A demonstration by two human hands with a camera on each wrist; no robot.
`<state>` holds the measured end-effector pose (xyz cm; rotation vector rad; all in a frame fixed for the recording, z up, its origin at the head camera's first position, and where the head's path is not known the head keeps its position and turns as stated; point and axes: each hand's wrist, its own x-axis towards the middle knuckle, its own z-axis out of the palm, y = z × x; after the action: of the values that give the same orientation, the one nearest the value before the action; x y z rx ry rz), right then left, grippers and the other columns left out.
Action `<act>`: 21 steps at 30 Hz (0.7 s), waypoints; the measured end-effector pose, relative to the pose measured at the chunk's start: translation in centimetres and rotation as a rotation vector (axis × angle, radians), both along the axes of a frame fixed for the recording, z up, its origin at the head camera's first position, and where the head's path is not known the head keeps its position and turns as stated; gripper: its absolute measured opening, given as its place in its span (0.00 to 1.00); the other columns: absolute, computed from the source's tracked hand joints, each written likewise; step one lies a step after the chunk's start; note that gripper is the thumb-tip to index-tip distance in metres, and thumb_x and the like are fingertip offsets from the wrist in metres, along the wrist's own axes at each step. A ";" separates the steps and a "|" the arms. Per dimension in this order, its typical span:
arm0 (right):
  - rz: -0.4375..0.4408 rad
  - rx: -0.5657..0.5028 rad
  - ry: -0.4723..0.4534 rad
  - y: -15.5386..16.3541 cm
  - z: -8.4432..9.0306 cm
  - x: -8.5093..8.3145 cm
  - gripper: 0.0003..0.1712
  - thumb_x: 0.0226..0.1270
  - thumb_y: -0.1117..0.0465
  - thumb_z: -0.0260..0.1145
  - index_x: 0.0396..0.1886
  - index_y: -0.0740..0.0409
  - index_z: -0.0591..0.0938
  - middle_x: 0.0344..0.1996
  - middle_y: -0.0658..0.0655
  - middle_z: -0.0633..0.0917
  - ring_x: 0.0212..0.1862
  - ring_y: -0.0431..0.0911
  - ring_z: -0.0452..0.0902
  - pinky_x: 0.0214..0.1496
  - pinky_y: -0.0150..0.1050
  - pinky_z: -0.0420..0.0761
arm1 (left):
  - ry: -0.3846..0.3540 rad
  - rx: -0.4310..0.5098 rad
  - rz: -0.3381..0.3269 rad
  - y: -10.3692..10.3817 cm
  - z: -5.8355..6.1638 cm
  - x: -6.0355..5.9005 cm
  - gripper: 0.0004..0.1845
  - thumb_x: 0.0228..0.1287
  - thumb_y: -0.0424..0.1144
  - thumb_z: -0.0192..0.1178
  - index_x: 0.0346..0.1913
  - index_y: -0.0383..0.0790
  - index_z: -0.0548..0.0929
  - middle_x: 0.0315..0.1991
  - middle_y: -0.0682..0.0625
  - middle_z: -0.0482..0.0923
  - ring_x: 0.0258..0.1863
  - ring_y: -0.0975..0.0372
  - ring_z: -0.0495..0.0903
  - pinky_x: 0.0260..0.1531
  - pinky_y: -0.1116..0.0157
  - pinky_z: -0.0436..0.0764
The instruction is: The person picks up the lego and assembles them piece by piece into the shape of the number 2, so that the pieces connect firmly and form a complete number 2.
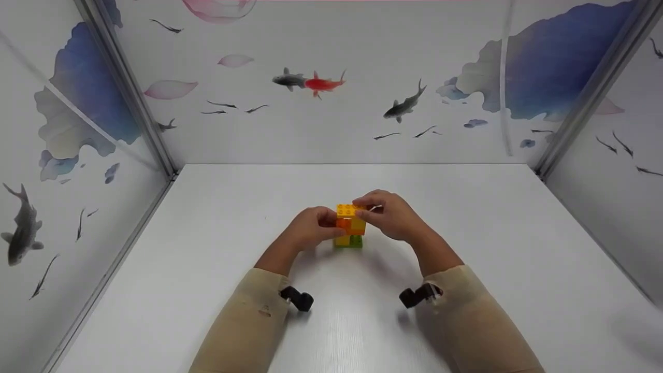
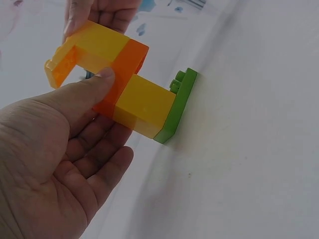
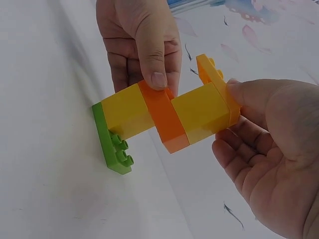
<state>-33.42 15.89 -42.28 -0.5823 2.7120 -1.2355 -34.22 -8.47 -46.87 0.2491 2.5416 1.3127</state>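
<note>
A zigzag stack of toy building bricks is between both hands, over the table. At its base is a green plate (image 3: 103, 137) with bare studs on one side. A yellow brick (image 2: 145, 102) rises from its other side, topped by an orange brick (image 3: 169, 122). Offset above that comes a second yellow brick (image 3: 199, 112), with a light orange plate (image 1: 345, 209) across the top. My left hand (image 1: 311, 228) pinches the orange brick between thumb and fingers. With thumb and fingertips, my right hand (image 1: 391, 215) grips the light orange plate at its end over the upper yellow brick.
The white table (image 1: 207, 217) has panels on three sides. Fish and petals are printed on the back wall (image 1: 331, 129). Metal posts (image 1: 150, 124) mark the back corners. A black mount (image 1: 298, 299) sticks out from the left sleeve, another (image 1: 414, 297) from the right.
</note>
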 end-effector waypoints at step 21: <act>-0.025 -0.012 -0.216 1.8 -2.3 -1.6 0.36 0.62 0.47 0.83 0.70 0.42 0.83 0.62 0.49 0.85 0.64 0.51 0.81 0.69 0.50 0.84 | -0.019 0.023 -0.005 -0.2 -0.1 0.1 0.18 0.67 0.53 0.76 0.56 0.55 0.87 0.54 0.57 0.86 0.56 0.57 0.82 0.68 0.55 0.82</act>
<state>-35.07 17.72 -44.54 -0.3913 2.5420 -1.2422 -34.17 -8.68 -46.95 0.2460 2.5106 1.3369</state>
